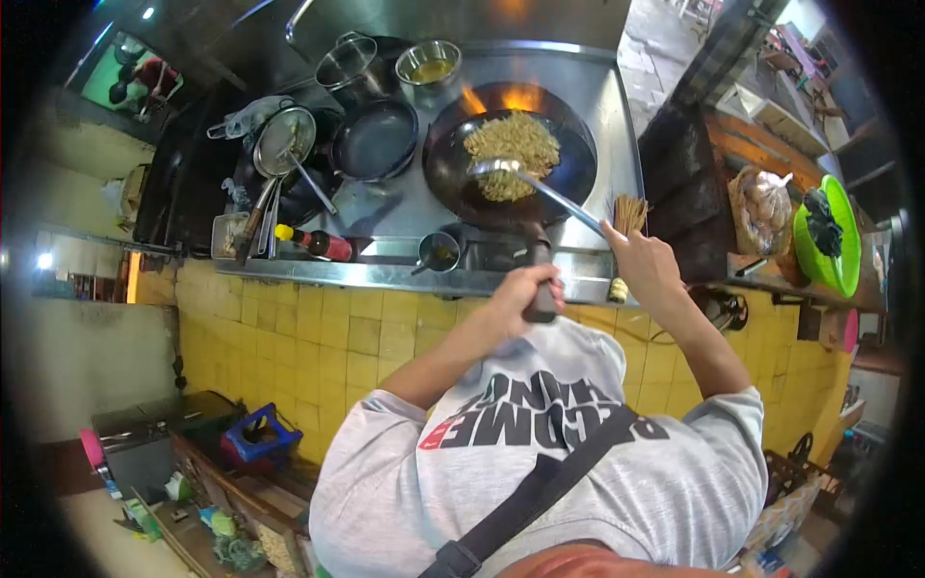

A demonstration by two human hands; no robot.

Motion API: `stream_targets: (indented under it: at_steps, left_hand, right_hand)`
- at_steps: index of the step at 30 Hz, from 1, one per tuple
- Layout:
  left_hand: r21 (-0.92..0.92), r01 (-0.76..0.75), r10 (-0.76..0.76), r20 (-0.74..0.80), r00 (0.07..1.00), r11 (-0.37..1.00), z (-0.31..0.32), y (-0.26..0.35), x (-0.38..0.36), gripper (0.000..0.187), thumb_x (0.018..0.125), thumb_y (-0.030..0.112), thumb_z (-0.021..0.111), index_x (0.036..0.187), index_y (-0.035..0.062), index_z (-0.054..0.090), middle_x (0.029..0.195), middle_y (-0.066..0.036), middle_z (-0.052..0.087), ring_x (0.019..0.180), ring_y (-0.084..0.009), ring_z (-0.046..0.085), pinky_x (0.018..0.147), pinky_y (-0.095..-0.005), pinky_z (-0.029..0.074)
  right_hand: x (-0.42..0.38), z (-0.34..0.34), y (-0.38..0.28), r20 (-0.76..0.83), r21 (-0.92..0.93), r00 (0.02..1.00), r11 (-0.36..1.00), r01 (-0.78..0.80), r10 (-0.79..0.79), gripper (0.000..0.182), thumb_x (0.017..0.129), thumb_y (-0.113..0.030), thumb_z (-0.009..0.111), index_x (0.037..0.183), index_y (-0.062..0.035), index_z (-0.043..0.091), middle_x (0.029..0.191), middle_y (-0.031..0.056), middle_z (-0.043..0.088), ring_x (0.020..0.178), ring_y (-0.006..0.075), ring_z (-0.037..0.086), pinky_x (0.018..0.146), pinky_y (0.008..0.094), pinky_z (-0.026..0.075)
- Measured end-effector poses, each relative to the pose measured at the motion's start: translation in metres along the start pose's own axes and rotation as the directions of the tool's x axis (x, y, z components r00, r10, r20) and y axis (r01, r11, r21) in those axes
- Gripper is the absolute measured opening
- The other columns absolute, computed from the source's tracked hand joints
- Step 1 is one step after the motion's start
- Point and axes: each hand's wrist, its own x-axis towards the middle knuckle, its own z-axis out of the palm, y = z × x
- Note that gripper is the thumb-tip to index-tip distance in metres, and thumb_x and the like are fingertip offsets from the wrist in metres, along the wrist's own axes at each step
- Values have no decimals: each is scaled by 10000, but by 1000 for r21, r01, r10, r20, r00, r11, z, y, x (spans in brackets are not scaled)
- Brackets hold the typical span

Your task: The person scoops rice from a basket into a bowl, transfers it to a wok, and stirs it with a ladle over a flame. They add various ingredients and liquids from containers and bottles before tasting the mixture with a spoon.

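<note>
My left hand point(513, 297) is closed around the dark handle of a wok point(445, 183) on the stove. In my right hand point(647, 267) is the long metal handle of a ladle point(567, 202), whose bowl rests against the browned, chopped-looking food point(521, 141) in the wok. Flames point(521, 98) rise at the wok's far rim. Left of the wok handle sits a small metal cup point(438, 251) with dark contents. A bundle of thin sticks, like a whisk brush point(630, 214), lies by my right fingers.
A dark frying pan point(376, 142), a pot point(348, 64) and a metal bowl of yellowish liquid point(430, 65) stand on the stove's left. A strainer point(286, 138) and a yellow-capped sauce bottle point(323, 245) are farther left. A bright green basin point(836, 249) stands on the right-hand counter.
</note>
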Motion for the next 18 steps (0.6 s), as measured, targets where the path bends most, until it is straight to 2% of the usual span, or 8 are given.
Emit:
stream_targets:
  at_steps: [2, 3, 4, 6, 8, 11, 14, 18]
  left_hand:
    - [135, 24, -19, -37, 999, 991, 34, -4, -35, 160, 834, 148, 556, 713, 52, 511, 587, -44, 519, 518, -153, 525, 535, -305, 476]
    - [339, -95, 104, -10, 994, 936, 28, 9, -28, 146, 823, 134, 570, 733, 36, 510, 601, -36, 513, 506, -139, 518, 516, -283, 473]
    - [242, -82, 106, -89, 990, 967, 18, 29, -15, 147, 815, 132, 581, 730, 34, 510, 609, -38, 517, 488, -131, 509, 498, -263, 466]
    - [-2, -113, 113, -15, 993, 994, -34, 61, 34, 153, 813, 140, 583, 719, 55, 497, 599, -38, 512, 510, -116, 509, 498, -247, 455]
    - [108, -216, 216, 17, 976, 970, -53, 49, 42, 155, 821, 133, 572, 721, 50, 489, 607, -42, 512, 534, -126, 516, 507, -263, 457]
    - [213, -76, 79, -3, 997, 974, -14, -1, -14, 157, 830, 128, 567, 728, 37, 491, 628, -60, 520, 540, -150, 520, 525, -301, 472]
    - [167, 20, -13, -43, 999, 986, -11, -2, -27, 167, 831, 143, 576, 740, 23, 504, 632, -71, 519, 552, -160, 535, 513, -317, 483]
    - [409, -285, 346, -83, 934, 867, -80, 29, 66, 153, 826, 129, 584, 741, 24, 512, 637, -63, 537, 520, -140, 542, 455, -295, 487]
  right_hand:
    - [1, 19, -11, -72, 132, 992, 987, -93, 103, 521, 845, -44, 429, 1346, -172, 371, 860, 179, 580, 718, 299, 641, 594, 402, 526]
    - [1, 25, -14, -55, 189, 992, 977, -100, 112, 517, 850, -49, 420, 1348, -180, 370, 863, 178, 592, 736, 304, 639, 605, 415, 525]
    - [0, 26, -14, -38, 194, 993, 976, -100, 109, 517, 850, -49, 420, 1348, -180, 370, 863, 178, 592, 736, 304, 639, 605, 415, 525]
    - [12, 21, -8, 101, 238, 987, 961, -143, 122, 525, 854, -50, 413, 1356, -190, 357, 878, 188, 594, 775, 310, 634, 626, 407, 526]
    - [22, 31, -3, 6, 234, 974, 947, -221, 226, 513, 855, -61, 418, 1347, -201, 372, 865, 201, 591, 809, 311, 626, 637, 397, 527]
    - [27, 33, 14, -128, 177, 938, 938, -299, 323, 470, 856, -101, 457, 1310, -217, 427, 859, 178, 595, 805, 309, 621, 650, 405, 515]
    - [-8, -10, 25, -132, 410, 935, 877, -249, 328, 440, 852, -151, 498, 1281, -239, 461, 864, 152, 596, 798, 309, 614, 670, 408, 499]
    - [-6, 8, 7, -255, 525, 887, 826, -207, 385, 421, 854, -187, 514, 1270, -237, 471, 856, 140, 593, 780, 311, 607, 672, 412, 491]
